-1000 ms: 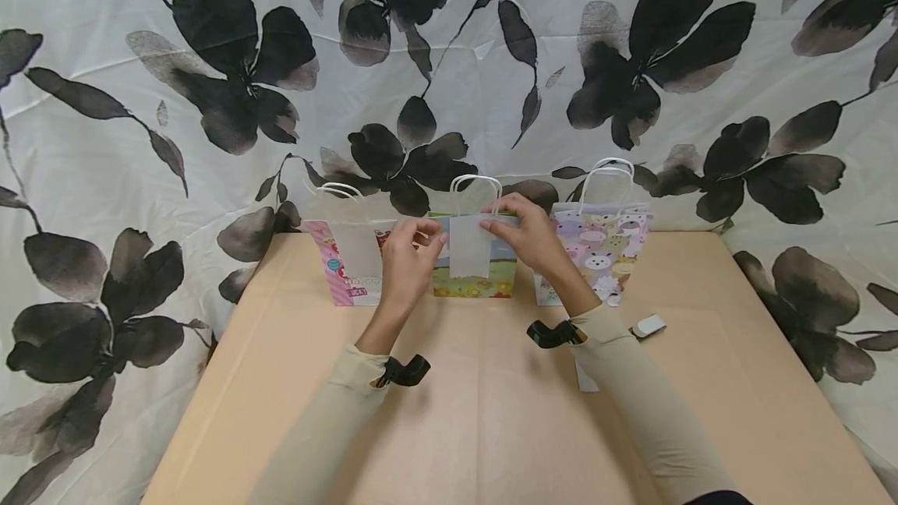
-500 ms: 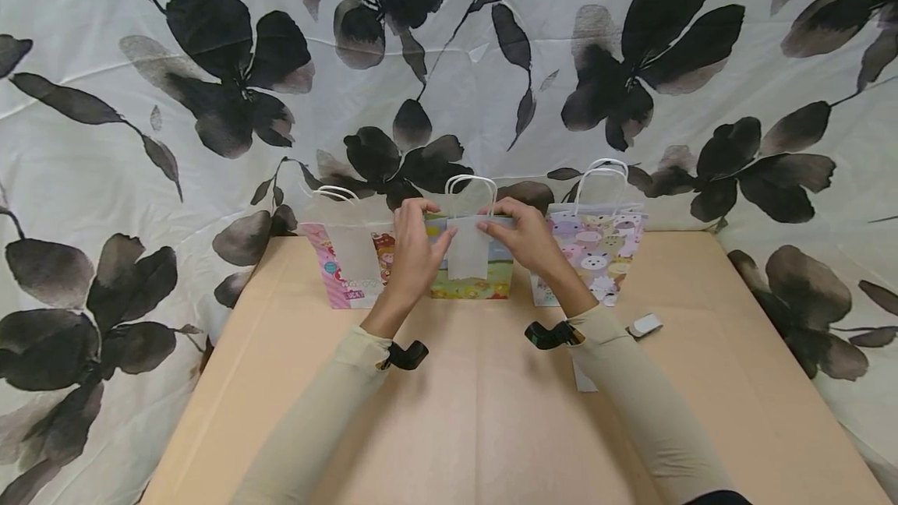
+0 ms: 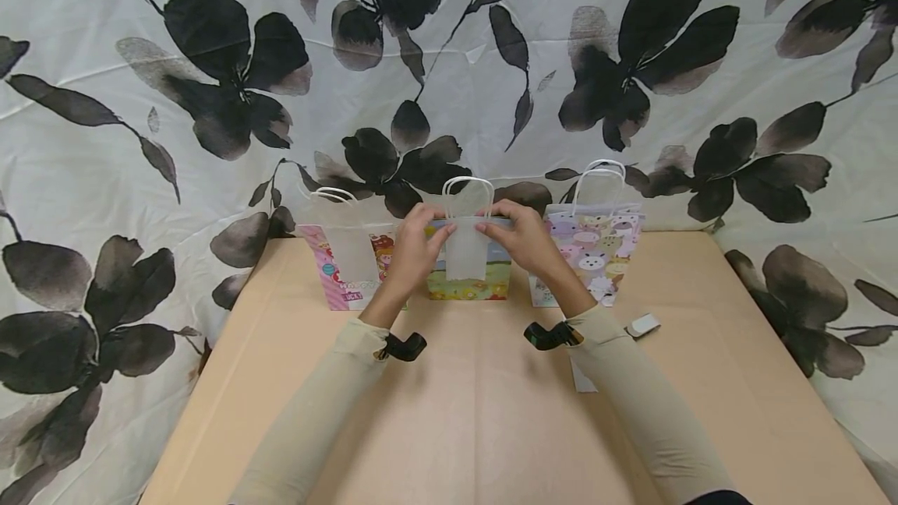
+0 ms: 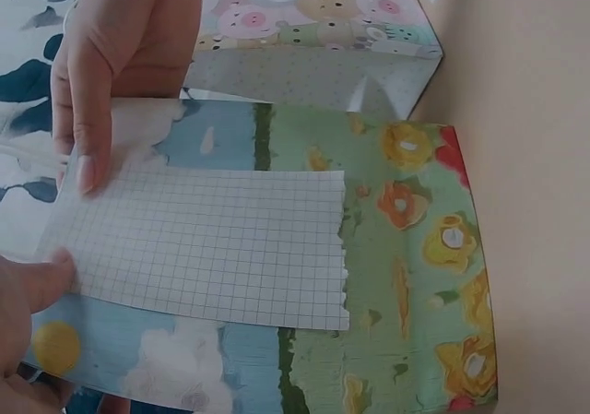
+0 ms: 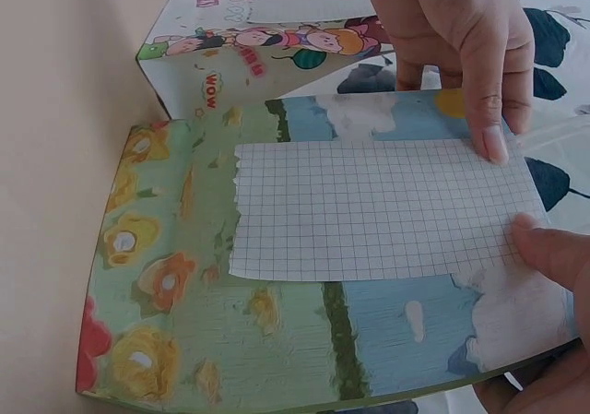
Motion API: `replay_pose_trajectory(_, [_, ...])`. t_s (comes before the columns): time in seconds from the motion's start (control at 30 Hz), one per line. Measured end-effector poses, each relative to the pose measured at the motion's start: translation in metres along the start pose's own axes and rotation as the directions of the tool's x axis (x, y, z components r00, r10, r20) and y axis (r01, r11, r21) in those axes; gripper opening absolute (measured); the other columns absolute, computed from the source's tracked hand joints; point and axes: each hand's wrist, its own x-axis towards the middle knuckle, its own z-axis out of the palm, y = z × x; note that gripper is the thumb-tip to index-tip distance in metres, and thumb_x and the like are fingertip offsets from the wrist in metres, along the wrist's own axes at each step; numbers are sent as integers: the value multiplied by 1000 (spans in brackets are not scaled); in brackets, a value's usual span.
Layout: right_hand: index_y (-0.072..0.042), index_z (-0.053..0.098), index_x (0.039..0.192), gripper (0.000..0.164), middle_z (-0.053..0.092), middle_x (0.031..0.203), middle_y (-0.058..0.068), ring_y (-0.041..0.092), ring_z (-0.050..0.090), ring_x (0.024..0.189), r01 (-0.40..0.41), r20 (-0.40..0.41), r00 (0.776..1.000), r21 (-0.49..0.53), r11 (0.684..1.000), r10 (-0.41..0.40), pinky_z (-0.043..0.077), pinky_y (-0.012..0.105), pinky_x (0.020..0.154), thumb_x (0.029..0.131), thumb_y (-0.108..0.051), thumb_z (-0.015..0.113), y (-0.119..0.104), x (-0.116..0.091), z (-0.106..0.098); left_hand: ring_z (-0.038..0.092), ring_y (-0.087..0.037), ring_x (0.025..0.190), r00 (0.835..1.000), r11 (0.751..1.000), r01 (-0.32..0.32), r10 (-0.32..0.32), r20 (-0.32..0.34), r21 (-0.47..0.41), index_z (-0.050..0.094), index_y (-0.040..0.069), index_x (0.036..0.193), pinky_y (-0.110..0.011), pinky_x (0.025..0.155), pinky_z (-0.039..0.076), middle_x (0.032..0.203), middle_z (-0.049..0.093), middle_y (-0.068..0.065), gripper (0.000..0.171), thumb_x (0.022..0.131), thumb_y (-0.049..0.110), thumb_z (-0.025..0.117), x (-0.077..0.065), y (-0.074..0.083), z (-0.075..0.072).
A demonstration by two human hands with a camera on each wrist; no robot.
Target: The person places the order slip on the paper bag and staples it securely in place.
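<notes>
A paper gift bag (image 3: 501,279) with a painted meadow and sky stands in the middle of the row. A strip of squared paper (image 4: 212,239), torn along its lower edge, lies flat on its front, hanging down from the bag's top. My left hand (image 3: 414,252) pinches the top edge at the left, thumb in front on the paper's corner and fingers behind. At the right, my right hand (image 3: 522,236) grips the same edge, its thumb on the paper's other upper corner. Parts of the fingers are hidden behind the bag in both wrist views.
A pink gift bag (image 3: 333,287) with a paper strip stands to the left, and one with animal faces (image 3: 592,256) to the right. A small white object (image 3: 642,325) and a white strip (image 3: 582,377) lie by the right forearm. Floral cloth (image 3: 477,61) hangs behind.
My left hand has come rightward from beside the bag to its top edge, its thumb coming to rest on the paper's left corner. My right hand stays nearly in place.
</notes>
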Motion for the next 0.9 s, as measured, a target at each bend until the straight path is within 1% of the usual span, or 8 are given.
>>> replay_pose_trajectory(0.2, [-11,74,113,20,70,114,3,23,64,106,-11,-8,1000,11,1000,12,54,48,94,95,-21,73,0,1,1,60,-24,103,1000,1000,10,-9,25,-22,68,1,106,-43,97,50,110,63,-9,15,97,13,70,1,-1,-1])
replay_pose_trajectory(0.37, [-11,75,110,18,70,112,2,21,64,105,3,-16,1000,15,1000,-3,54,47,93,95,-21,74,1,2,1,60,-24,103,999,1000,13,-12,47,-16,68,1,107,-43,97,50,111,63,-10,15,97,13,69,2,-1,-2])
replay_pose_trajectory(0.5, [-11,76,109,17,70,109,1,19,63,103,11,-20,1000,20,1000,-11,55,46,91,95,-21,74,1,2,0,60,-24,104,998,999,33,-31,63,-36,68,2,108,-42,98,51,112,63,-9,16,97,14,70,3,-1,-2])
replay_pose_trajectory(0.6, [-12,77,109,17,70,108,1,19,63,103,12,-21,1000,14,1000,-12,55,45,91,95,-21,74,1,1,0,61,-26,106,996,997,51,-47,70,-52,69,2,109,-42,98,51,113,63,-8,17,97,15,70,3,-2,-2])
replay_pose_trajectory(0.73, [-12,77,109,17,70,107,1,19,63,102,5,-22,1000,5,1000,-5,55,45,90,95,-21,74,1,1,0,61,-30,110,996,997,50,-46,83,-54,69,2,108,-43,100,50,114,62,-9,17,98,15,69,4,-3,-2])
replay_pose_trajectory(0.8, [-12,77,109,18,70,107,1,20,64,100,1,-21,1000,6,1000,-1,56,45,89,94,-21,75,1,1,0,60,-30,111,995,997,52,-47,92,-56,69,2,109,-44,101,49,115,62,-9,17,98,16,69,4,-2,-3])
replay_pose_trajectory(0.9, [-12,77,110,18,70,107,1,20,66,99,-4,-19,1000,8,1000,4,57,44,88,94,-21,75,1,1,0,60,-26,112,991,995,75,-66,114,-69,69,4,110,-44,103,48,118,64,-8,17,99,17,68,4,-2,-4])
